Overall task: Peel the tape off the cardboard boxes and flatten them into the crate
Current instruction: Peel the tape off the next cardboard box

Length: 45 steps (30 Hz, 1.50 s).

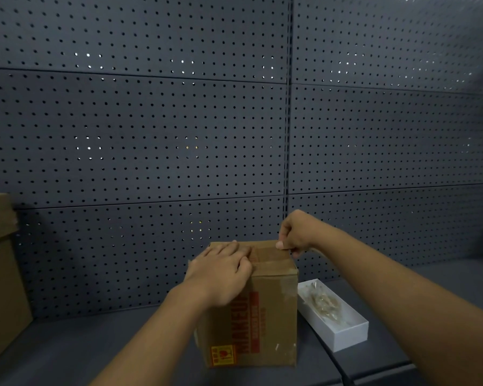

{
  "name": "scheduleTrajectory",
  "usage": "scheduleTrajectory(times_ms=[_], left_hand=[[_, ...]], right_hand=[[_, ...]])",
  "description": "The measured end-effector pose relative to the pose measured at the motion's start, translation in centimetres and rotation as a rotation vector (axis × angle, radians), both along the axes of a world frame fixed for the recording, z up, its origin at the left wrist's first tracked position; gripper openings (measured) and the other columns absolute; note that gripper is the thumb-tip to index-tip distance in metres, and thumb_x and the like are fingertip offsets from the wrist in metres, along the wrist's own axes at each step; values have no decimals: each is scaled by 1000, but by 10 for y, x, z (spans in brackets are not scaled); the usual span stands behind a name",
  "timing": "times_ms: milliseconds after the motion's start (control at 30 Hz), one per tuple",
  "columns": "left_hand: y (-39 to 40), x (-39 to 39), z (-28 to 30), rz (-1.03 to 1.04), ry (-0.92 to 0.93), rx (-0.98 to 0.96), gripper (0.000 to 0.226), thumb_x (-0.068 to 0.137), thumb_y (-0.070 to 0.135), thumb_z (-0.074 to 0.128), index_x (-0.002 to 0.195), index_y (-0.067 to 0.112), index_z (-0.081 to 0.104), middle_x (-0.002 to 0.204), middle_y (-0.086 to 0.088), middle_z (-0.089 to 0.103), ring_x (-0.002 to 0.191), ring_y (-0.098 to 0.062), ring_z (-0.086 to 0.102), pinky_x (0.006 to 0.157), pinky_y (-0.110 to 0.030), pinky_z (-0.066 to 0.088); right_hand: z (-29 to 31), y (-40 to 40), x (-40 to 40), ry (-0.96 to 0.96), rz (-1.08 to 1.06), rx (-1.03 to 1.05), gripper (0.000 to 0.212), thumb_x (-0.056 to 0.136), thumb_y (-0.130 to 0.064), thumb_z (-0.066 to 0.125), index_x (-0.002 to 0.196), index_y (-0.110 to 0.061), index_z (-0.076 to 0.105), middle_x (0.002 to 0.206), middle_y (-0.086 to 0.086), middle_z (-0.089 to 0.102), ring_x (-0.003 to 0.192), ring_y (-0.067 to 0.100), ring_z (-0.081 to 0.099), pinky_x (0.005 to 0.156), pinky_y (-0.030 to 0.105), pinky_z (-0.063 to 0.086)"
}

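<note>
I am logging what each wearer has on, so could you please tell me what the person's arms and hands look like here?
Both arms are bare as far as the frame shows: no sleeves, gloves, watch or bands show. The left hand and right hand show no rings or markings that can be made out, though the picture is dim and soft. The fingers are uncovered.
</note>
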<state>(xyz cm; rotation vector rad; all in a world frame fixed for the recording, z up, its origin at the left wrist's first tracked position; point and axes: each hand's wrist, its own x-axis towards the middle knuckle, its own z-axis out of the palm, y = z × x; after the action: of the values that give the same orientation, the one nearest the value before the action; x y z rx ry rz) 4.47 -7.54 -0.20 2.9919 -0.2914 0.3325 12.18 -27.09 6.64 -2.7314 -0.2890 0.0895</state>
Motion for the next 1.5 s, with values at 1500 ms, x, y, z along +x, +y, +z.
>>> scheduleTrajectory(times_ms=[1500], left_hand=[[14, 1, 16, 10, 22, -85, 25, 107, 44, 31, 108, 24, 46, 110, 1, 57, 101, -23, 50, 77, -40, 32]], right_hand=[[-12, 6, -28, -302, 400, -96, 15, 93, -25, 76, 101, -14, 82, 96, -1, 75, 86, 15, 68, 85, 38, 58]])
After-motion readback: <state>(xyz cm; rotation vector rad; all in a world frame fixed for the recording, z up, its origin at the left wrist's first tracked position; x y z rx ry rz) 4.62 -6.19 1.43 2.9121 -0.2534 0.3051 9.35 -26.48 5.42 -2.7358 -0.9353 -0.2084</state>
